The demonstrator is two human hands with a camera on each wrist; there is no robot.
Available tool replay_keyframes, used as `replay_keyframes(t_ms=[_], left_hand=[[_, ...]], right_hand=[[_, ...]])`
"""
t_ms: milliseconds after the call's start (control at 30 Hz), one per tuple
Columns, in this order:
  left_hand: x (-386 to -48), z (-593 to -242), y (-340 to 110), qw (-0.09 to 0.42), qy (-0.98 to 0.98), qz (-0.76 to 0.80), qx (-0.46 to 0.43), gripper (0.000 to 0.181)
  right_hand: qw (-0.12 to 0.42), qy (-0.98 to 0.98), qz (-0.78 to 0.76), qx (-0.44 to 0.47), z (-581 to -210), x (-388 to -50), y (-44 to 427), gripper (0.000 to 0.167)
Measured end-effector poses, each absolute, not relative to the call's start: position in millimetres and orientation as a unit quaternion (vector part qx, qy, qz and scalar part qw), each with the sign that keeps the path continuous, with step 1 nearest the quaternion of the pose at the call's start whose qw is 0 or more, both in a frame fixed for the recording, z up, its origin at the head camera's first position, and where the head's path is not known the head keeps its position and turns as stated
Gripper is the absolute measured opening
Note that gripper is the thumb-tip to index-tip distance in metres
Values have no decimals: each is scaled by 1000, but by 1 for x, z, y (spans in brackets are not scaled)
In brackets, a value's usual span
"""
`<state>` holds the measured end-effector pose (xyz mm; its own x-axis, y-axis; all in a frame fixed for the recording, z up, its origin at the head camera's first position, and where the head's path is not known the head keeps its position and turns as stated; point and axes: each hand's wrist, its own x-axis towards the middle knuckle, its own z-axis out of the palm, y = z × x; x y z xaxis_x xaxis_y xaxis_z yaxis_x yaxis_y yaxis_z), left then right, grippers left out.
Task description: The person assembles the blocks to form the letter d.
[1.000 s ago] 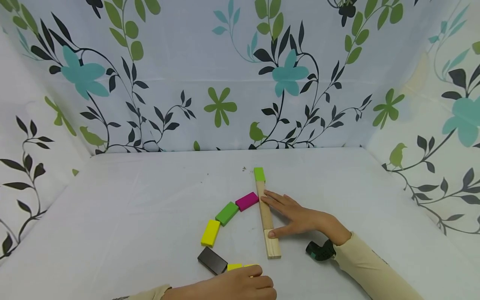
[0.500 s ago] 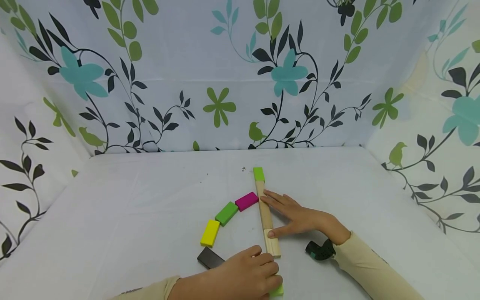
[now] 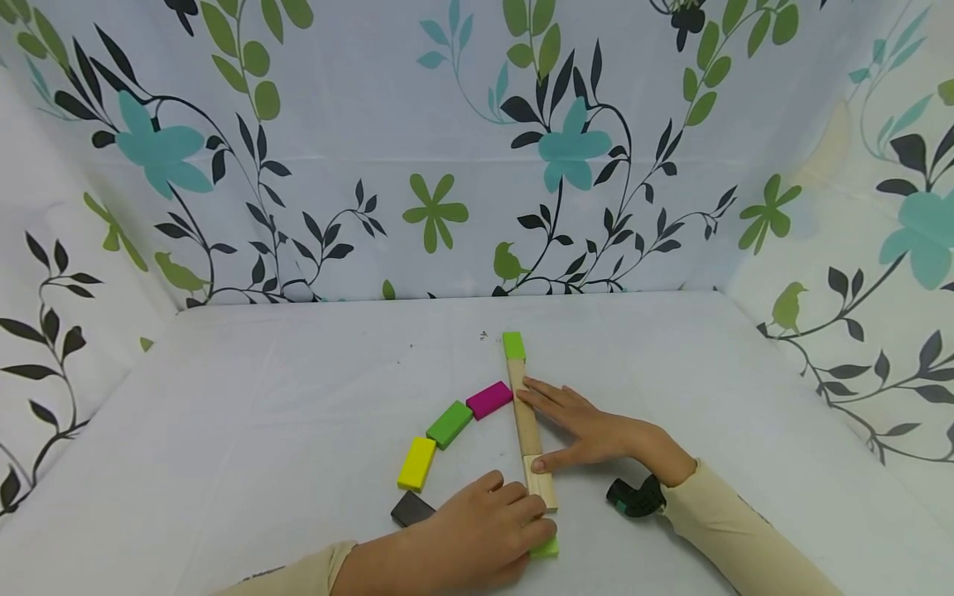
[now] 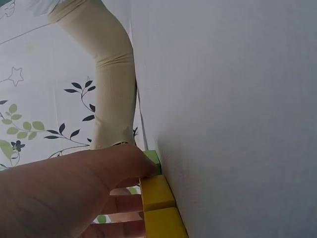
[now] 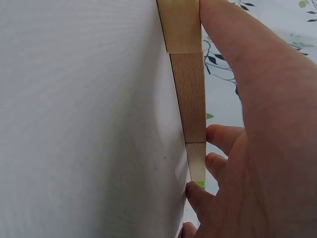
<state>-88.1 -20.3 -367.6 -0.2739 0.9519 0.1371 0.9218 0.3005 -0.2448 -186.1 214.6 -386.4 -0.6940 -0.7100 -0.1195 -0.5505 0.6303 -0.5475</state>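
Note:
My left hand [image 3: 469, 534] pinches a lime green block [image 3: 546, 548] at the near end of a straight row of plain wooden blocks [image 3: 527, 422]. In the left wrist view the thumb presses that green block [image 4: 154, 157], with two yellow blocks [image 4: 157, 192] lined up beside it. My right hand [image 3: 599, 434] rests along the row's right side, fingers spread; the thumb touches the near wooden block. In the right wrist view its fingertips touch the wooden blocks [image 5: 190, 96]. Another lime green block [image 3: 514, 345] caps the far end. The left hand hides the yellow blocks from the head view.
Left of the row curve a magenta block [image 3: 489, 401], a green block [image 3: 450, 425], a yellow block [image 3: 416, 463] and a dark block [image 3: 411, 508], partly covered by the left hand. A white cloth [image 3: 261, 430] covers the table; patterned fabric [image 3: 358, 124] hangs behind.
My left hand has moved right and forward from beside the yellow blocks to the row's near end, bringing the lime green block up close to the wood. The right hand keeps its place.

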Motion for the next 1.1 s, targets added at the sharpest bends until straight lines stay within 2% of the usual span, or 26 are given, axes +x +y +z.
replay_keyframes(t_ms=[133,267,400,500,767,1000,1100], left_hand=[[-89,-368,-22,126,-798,59,-586,30],[-87,-366,-26,116,-810,72,-571,43],[-87,-360,-34,74,-838,72,-536,53],[-88,-358,-40,49,-855,56,-514,50],[-93,-365,-42,72,-849,37,-521,36],[-93,-367,-31,84,-855,22,-511,54],[-94,-365,-26,81,-858,21,-506,54]], right_hand=[[164,887,-246,-354,-386,-186,214,94],[164,888,-246,-353,-386,-185,214,94],[167,888,-247,-350,-386,-185,214,94],[169,889,-246,-346,-385,-185,215,94],[171,888,-248,-347,-385,-185,215,95],[169,887,-249,-350,-386,-184,215,95],[166,887,-250,-351,-386,-184,215,94]])
